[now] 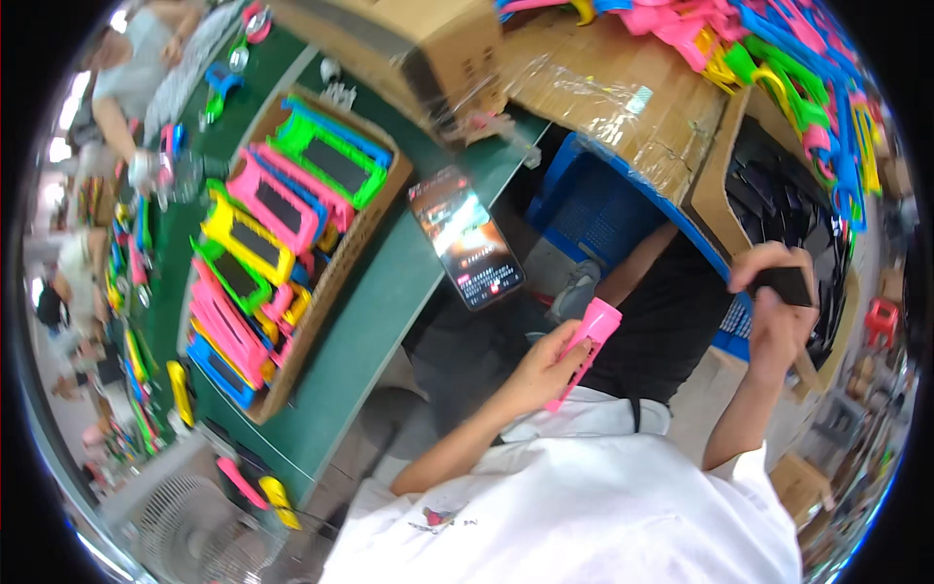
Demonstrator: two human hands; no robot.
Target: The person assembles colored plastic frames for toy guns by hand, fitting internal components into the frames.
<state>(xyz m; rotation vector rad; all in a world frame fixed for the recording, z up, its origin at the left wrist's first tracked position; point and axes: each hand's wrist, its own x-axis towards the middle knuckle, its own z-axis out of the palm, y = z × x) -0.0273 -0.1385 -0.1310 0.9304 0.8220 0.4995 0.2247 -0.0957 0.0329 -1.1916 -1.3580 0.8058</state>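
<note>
Pink pc (598,327) partly behind L grip (547,368)

Box (366,240) on table (370,326), left of both hands (548,372) (778,326); phone (467,241) between.

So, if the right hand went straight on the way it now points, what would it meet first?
Beyond the black piece that the right hand holds, probably the dark parts in the cardboard box, though the depth between them is unclear.

lit phone (467,243) | green table (336,384) | grey fan (183,521), lower left | red stool (882,319), far right
</note>
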